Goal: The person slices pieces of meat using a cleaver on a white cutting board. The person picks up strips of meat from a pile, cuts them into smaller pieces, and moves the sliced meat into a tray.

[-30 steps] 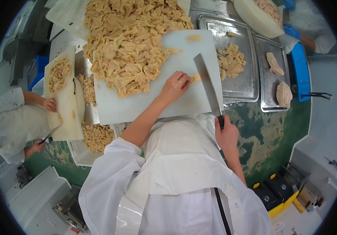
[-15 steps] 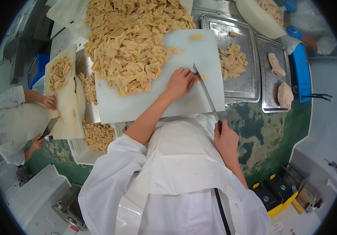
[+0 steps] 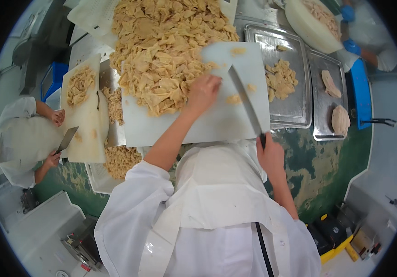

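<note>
My right hand [image 3: 270, 152] is closed round the dark handle of a long knife [image 3: 245, 100], whose blade lies slantwise over the right part of a white cutting board [image 3: 170, 133]. At the right edge of a big heap of pale yellow pieces [image 3: 157, 69] that look like chicken skin is my left hand [image 3: 203, 94]. Motion smears its fingers, so I cannot make out whether they hold anything. Left of the blade lies a small cut piece [image 3: 233, 99], and another piece [image 3: 252, 87] lies just right of it.
Right of the board, a metal tray [image 3: 295, 108] holds similar pieces; a second tray [image 3: 330, 108] carries two pale meat pieces. At the left, a co-worker holds a cleaver [image 3: 67, 139] by another cutting board [image 3: 85, 150]. Blue-gloved hands [image 3: 349, 30] show at the upper right.
My left hand has moved left, away from the blade to the heap. The knife has shifted slightly, still in my right hand. The co-worker's cleaver is raised more. The whole view has shifted a little.
</note>
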The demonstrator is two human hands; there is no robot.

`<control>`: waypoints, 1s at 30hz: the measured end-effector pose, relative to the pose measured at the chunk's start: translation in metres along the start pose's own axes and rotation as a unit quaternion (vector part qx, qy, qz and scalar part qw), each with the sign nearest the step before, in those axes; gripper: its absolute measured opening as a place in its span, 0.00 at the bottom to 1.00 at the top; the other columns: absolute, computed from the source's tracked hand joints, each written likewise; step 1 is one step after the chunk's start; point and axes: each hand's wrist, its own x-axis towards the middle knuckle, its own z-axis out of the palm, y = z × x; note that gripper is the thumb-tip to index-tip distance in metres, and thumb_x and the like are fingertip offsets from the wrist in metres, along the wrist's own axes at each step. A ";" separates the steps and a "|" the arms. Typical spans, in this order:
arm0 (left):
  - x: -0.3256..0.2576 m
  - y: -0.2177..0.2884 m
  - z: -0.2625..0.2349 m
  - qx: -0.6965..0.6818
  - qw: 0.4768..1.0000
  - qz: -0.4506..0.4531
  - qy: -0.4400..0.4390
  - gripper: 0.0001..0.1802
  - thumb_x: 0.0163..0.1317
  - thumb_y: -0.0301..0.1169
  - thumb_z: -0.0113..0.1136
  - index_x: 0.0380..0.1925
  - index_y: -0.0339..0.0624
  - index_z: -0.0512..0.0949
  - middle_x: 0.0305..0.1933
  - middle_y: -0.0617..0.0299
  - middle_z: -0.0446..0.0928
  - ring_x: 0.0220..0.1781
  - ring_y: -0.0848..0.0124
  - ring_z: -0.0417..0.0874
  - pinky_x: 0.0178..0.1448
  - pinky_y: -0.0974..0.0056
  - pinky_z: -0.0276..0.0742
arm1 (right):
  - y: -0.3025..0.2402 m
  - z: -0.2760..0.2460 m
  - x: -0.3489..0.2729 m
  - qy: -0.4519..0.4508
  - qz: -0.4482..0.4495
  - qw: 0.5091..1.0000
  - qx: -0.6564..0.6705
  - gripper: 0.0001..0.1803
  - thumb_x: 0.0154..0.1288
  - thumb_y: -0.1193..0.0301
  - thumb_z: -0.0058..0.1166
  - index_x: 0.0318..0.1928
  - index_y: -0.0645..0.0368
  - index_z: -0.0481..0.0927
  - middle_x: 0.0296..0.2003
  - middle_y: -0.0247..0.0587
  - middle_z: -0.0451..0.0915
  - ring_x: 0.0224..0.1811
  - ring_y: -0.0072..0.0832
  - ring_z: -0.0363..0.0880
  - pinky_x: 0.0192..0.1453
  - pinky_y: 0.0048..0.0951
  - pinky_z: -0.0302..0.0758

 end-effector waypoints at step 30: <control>-0.017 0.016 0.033 -0.030 0.998 -0.003 0.053 0.08 0.52 0.26 0.69 0.32 0.43 0.79 0.33 0.61 0.77 0.40 0.59 0.77 0.47 0.56 0.73 | 0.003 0.009 -0.001 0.016 0.020 1.000 -0.011 0.11 0.71 0.64 0.50 0.37 0.59 0.69 0.19 0.56 0.78 0.24 0.58 0.78 0.29 0.55 0.73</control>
